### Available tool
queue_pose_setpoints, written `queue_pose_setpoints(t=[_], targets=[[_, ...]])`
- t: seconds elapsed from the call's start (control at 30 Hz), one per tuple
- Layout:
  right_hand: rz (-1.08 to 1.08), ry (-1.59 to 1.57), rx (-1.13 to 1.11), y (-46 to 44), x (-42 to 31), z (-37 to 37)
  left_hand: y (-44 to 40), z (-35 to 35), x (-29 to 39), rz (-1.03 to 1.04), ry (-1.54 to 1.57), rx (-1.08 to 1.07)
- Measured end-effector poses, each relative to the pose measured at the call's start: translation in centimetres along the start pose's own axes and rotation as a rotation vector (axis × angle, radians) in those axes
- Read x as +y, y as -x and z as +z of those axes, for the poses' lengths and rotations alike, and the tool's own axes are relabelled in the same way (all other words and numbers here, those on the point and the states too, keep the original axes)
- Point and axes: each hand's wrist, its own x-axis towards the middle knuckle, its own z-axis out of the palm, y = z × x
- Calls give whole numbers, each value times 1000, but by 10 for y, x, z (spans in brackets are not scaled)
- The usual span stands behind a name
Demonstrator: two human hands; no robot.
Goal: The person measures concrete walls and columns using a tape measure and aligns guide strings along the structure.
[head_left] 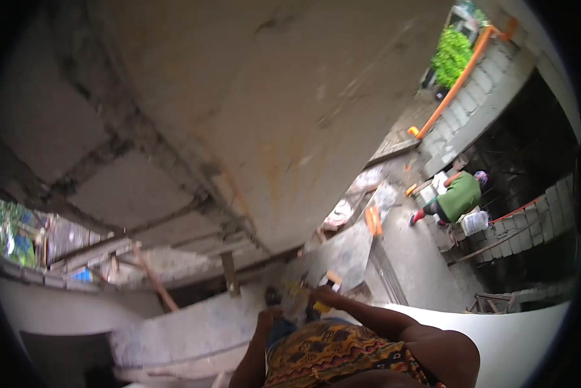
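Wears, closest to the camera, a sleeveless top point(342, 352) patterned in orange, brown and black. Brings the left hand point(270, 315) and right hand point(327, 297) near each other, with a pale, translucent, blurred item point(295, 302) between them and a small yellow piece point(321, 307) just beside the right. Cannot tell whether either is open, closed or gripping. Stands above a grey concrete surface point(193, 330), near a short wooden post point(231, 275). Has, farther to the right, a flat orange object point(373, 221) beside thin dark rods point(389, 271); beyond these, faces a bent-over person in a green shirt point(460, 196), next to a whitish container point(475, 222). Sees overhead a broad, stained concrete face point(271, 110).
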Motion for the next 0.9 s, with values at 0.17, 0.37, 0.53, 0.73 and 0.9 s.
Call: queue_pose_setpoints(t=[0.17,0.37,0.53,0.73,0.9], targets=[[98,-275,15,-15,-76,-1,9,113,52,-41,467,-190],[274,-507,-81,-4,-96,-6,-12,132,49,115,355,-7],[188,-526,-63,3,-87,-6,-5,148,55,114,410,-39],[169,-296,-45,30,-112,-25,-21,119,40,9,588,-41],[-296,124,72,30,-108,-89,0,112,82,255,528,49]])
